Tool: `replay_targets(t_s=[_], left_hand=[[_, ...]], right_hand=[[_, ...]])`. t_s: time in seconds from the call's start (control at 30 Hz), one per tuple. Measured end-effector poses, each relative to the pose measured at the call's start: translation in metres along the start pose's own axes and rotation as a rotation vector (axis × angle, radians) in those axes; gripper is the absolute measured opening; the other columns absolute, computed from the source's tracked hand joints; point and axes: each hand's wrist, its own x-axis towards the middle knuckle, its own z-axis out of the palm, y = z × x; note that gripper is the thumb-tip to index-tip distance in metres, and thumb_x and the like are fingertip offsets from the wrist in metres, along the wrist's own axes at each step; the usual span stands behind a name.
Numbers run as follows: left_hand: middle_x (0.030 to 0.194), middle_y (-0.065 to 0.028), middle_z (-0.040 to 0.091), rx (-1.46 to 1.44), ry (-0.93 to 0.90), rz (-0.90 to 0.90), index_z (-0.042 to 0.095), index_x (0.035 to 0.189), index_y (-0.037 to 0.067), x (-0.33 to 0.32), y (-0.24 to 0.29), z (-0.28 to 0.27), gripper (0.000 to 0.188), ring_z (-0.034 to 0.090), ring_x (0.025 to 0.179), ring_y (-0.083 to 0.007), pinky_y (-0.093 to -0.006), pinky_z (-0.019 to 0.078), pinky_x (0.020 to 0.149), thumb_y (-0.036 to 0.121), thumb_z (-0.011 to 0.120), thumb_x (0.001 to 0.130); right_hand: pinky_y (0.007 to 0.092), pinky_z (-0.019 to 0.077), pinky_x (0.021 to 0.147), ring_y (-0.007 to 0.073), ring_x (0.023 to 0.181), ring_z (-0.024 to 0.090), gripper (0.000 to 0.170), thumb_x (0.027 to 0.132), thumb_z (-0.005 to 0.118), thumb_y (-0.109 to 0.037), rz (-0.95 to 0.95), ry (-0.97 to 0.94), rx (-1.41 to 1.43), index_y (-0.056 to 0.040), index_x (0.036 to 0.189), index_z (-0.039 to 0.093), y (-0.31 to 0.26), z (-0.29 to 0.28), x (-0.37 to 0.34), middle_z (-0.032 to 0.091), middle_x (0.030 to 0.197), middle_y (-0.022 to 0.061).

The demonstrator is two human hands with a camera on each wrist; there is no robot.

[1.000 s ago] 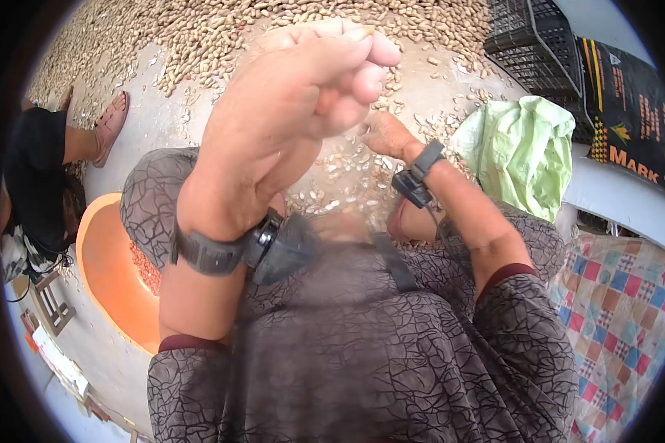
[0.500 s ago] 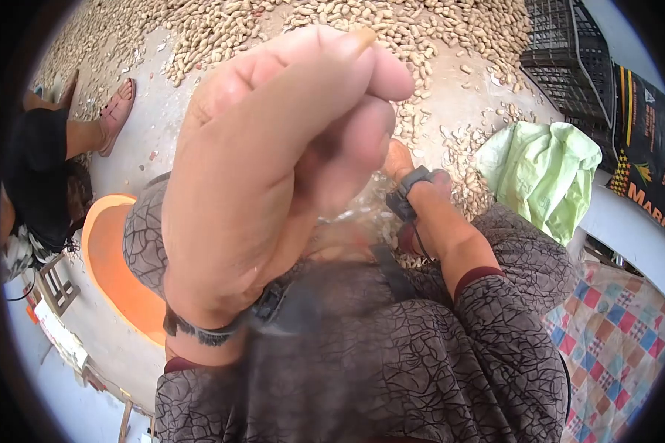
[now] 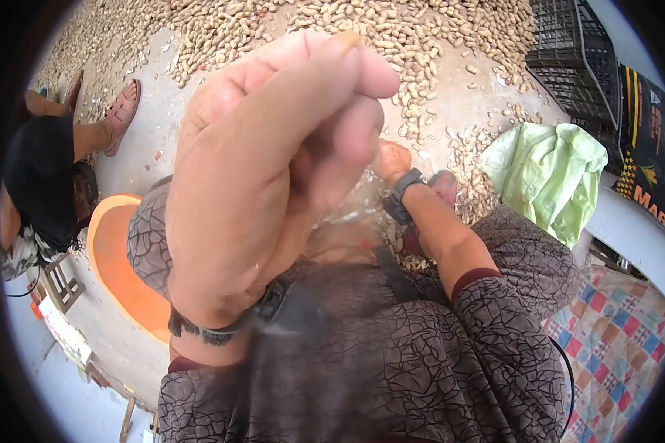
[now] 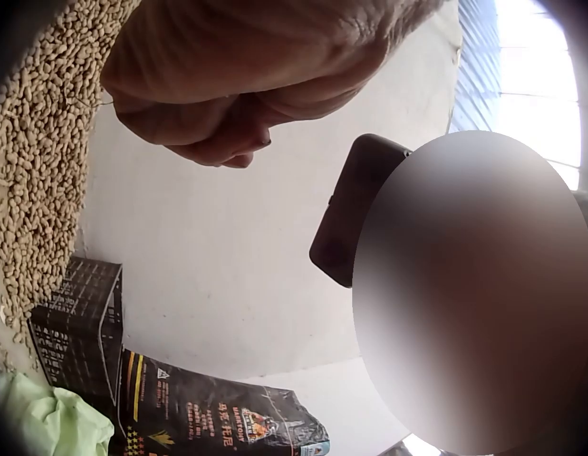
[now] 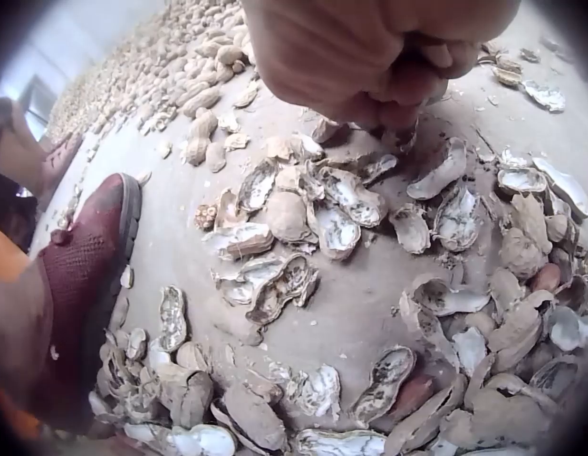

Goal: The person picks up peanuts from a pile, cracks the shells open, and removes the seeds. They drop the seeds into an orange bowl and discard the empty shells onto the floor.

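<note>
You're holding your left hand up, fingers curled, nothing showing inside. Right hand is sitting low by peanut shells, presumably for easy reach; grip: can't tell.

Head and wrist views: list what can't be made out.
Right wrist: anything in the right grip, hidden by its fingers.
Head: contents of the orange basin, behind patterned clothing.
Head: large lettering on the black sack, cut by the dark edge.
Left wrist: whatever the blurred oval covers.
</note>
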Motion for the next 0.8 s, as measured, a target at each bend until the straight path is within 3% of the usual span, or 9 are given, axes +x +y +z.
replay_targets(t_s=[0.1, 0.2, 0.27, 0.3, 0.37, 0.4, 0.57, 0.63, 0.8], left_hand=[[0.065, -0.0040, 0.050, -0.011, 0.007, 0.007, 0.055, 0.093, -0.004, 0.000, -0.001, 0.000, 0.022, 0.035, 0.046, -0.0053, -0.0159, 0.0281, 0.041, 0.014, 0.042, 0.093], [0.065, -0.0029, 0.050, -0.064, -0.003, 0.002, 0.055, 0.089, -0.002, 0.003, -0.005, -0.003, 0.020, 0.034, 0.045, -0.0049, -0.0166, 0.0262, 0.040, 0.015, 0.044, 0.093], [0.064, -0.0023, 0.050, -0.103, -0.026, 0.012, 0.055, 0.087, -0.001, 0.005, -0.008, -0.005, 0.020, 0.034, 0.044, -0.0046, -0.0170, 0.0254, 0.039, 0.015, 0.044, 0.093], [0.064, -0.0021, 0.050, -0.094, 0.012, 0.003, 0.055, 0.086, -0.001, 0.006, -0.009, -0.004, 0.021, 0.033, 0.043, -0.0046, -0.0174, 0.0246, 0.038, 0.016, 0.044, 0.092], [0.063, -0.0019, 0.050, -0.086, 0.034, 0.014, 0.055, 0.085, -0.001, 0.009, -0.014, -0.004, 0.021, 0.033, 0.043, -0.0046, -0.0178, 0.0239, 0.037, 0.016, 0.045, 0.092], [0.063, -0.0020, 0.050, -0.100, 0.014, 0.044, 0.056, 0.085, -0.001, 0.010, -0.020, -0.005, 0.022, 0.034, 0.043, -0.0048, -0.0177, 0.0241, 0.036, 0.017, 0.044, 0.092], [0.063, -0.0026, 0.052, -0.105, 0.038, 0.027, 0.057, 0.084, -0.002, 0.027, -0.044, -0.007, 0.027, 0.040, 0.043, -0.0059, -0.0169, 0.0261, 0.035, 0.021, 0.044, 0.092], [0.064, -0.0037, 0.054, -0.065, 0.102, -0.052, 0.056, 0.085, -0.002, 0.031, -0.050, -0.003, 0.031, 0.043, 0.044, -0.0068, -0.0166, 0.0276, 0.035, 0.026, 0.045, 0.092], [0.065, -0.0051, 0.054, -0.005, 0.049, -0.148, 0.054, 0.078, 0.002, 0.038, -0.069, 0.012, 0.047, 0.045, 0.048, -0.0073, -0.0159, 0.0278, 0.036, 0.042, 0.035, 0.094]], right_hand=[[0.0401, 0.0481, 0.073, 0.0340, 0.077, 0.062, 0.018, 0.074, 0.058, -0.020, 0.045, 0.001, 0.052, -0.0057, 0.084, 0.064, -0.001, -0.012, -0.005, 0.064, 0.080, 0.0173], [0.0383, 0.0482, 0.058, 0.0307, 0.063, 0.062, 0.016, 0.072, 0.059, -0.016, -0.115, 0.102, -0.010, -0.0027, 0.080, 0.064, 0.016, -0.020, 0.002, 0.064, 0.072, 0.0179], [0.0300, 0.0431, 0.043, 0.0181, 0.046, 0.055, 0.009, 0.074, 0.059, -0.011, -0.064, -0.049, 0.364, -0.0018, 0.076, 0.061, 0.041, -0.011, 0.022, 0.061, 0.062, 0.0115], [0.0300, 0.0431, 0.043, 0.0181, 0.046, 0.055, 0.009, 0.074, 0.059, -0.011, -0.071, -0.035, 0.355, -0.0018, 0.076, 0.061, 0.032, -0.028, 0.020, 0.061, 0.062, 0.0115], [0.0216, 0.0327, 0.035, 0.0071, 0.039, 0.044, 0.008, 0.075, 0.060, -0.006, 0.228, -0.038, 0.979, -0.0039, 0.069, 0.056, -0.003, -0.086, 0.003, 0.056, 0.057, 0.0036], [0.0206, 0.0283, 0.033, 0.0063, 0.039, 0.043, 0.012, 0.075, 0.061, -0.005, 0.218, -0.015, 1.063, -0.0062, 0.066, 0.053, -0.013, -0.106, -0.003, 0.054, 0.056, 0.0026], [0.0179, 0.0264, 0.035, 0.0041, 0.041, 0.041, 0.008, 0.077, 0.061, -0.007, 0.023, 0.030, 1.258, -0.0041, 0.072, 0.055, -0.054, -0.203, -0.036, 0.056, 0.060, 0.0028], [0.0192, 0.0345, 0.045, 0.0050, 0.050, 0.046, 0.008, 0.077, 0.061, -0.013, -0.093, 0.034, 1.308, -0.0065, 0.073, 0.058, -0.073, -0.240, -0.060, 0.055, 0.062, -0.0003], [0.0176, 0.0356, 0.046, 0.0046, 0.052, 0.048, 0.009, 0.078, 0.062, -0.014, -0.206, 0.018, 1.169, -0.0054, 0.077, 0.059, -0.111, -0.286, -0.108, 0.057, 0.064, -0.0004]])
